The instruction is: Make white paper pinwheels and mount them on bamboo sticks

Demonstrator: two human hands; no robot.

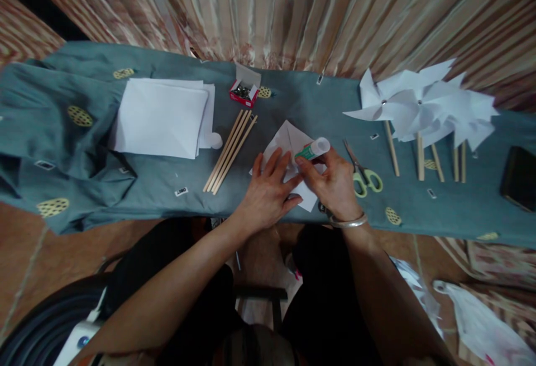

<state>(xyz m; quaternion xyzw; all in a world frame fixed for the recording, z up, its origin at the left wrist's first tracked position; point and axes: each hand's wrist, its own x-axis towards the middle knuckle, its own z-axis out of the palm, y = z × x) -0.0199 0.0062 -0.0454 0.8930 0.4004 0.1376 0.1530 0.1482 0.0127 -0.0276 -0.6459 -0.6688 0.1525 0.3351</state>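
My right hand (338,184) grips a green and white glue stick (310,150), tilted with its lower end at the middle of a cut white paper (288,134). Spread fingers of my left hand (270,190) press flat on the left part of that paper, which both hands partly hide. Just right of my right hand lie scissors with green handles (367,180). Several thin wooden sticks (230,152) rest side by side to the left of my left hand. Beyond them stands a small red box (244,93) with its lid up and metal pins inside.
A stack of white paper sheets (161,117) lies at the left, with a small white cap (215,141) beside it. Several white paper pinwheels (422,100) on sticks overlap at the right. A dark phone (519,177) is at the right end of the green tablecloth (293,84).
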